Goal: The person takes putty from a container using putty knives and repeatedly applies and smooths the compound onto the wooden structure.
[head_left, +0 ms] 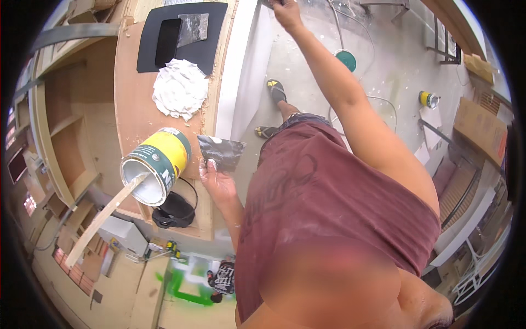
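My left hand [218, 180], fingertips smeared white, holds a flat metal putty scraper [222, 153] streaked with white, beside the workbench edge. Close to it, a yellow and green can [161, 159] with white paste inside has a wooden stick [104, 222] sticking out. A crumpled white rag-like heap [181, 89] lies on the bench board. My right arm stretches far up to the top edge, where my right hand [286, 13] is closed around a dark thing cut off by the frame, next to a long white panel [252, 71].
On the bench, a black sheet [147, 46] bears a phone [167, 43] and a second metal blade [193, 28]. A black cap-like item [176, 210] lies near the can. Another person [222, 278] is by green paint. Hoses, a green lid [345, 61] and a can [429, 99] are on the floor.
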{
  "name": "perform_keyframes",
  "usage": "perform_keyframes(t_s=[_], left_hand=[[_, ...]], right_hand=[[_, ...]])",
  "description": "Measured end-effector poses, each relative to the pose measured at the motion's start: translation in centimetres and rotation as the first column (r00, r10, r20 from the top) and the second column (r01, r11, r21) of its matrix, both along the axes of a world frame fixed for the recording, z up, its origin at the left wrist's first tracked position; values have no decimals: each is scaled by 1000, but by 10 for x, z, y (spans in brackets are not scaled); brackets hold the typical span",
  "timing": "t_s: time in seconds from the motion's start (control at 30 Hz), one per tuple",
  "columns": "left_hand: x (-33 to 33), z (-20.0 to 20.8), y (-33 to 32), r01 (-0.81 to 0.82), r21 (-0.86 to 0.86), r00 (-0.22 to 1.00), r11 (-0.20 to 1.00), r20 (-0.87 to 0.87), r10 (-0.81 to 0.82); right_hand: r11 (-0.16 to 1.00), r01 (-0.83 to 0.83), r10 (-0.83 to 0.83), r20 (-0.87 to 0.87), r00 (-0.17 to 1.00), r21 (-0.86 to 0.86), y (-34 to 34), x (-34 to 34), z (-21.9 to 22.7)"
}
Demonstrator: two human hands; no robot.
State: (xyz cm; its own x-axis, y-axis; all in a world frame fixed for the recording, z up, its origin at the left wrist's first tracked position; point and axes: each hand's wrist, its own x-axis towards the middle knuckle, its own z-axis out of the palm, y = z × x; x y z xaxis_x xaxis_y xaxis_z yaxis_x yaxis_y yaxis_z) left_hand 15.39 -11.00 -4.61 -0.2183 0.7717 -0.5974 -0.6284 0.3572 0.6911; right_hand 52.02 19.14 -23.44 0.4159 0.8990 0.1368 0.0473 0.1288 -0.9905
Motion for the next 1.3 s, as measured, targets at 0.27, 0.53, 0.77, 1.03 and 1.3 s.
perform_keyframes(t_s=[0.27, 0.53, 0.77, 1.03, 1.3], left_hand=[[19, 27, 9, 89, 40, 995, 995, 36, -91], [7, 19, 7, 55, 63, 996, 997, 63, -59], [0, 17, -15, 44, 81, 997, 996, 60, -49], [-4, -3, -27, -50, -20, 990, 999, 131, 52], [29, -8, 14, 5, -22, 999, 1000, 47, -4]], right_hand=[[968, -104, 137, 136, 981, -229, -111, -55, 46], [991, 32, -7, 196, 980, -129, -72, 8, 16], [989, 113, -103, 102, 989, -92, -46, -27, 1], [969, -105, 155, 215, 964, -226, -175, -100, 56], [912, -359, 246, -435, 866, -200, -237, -130, 183]])
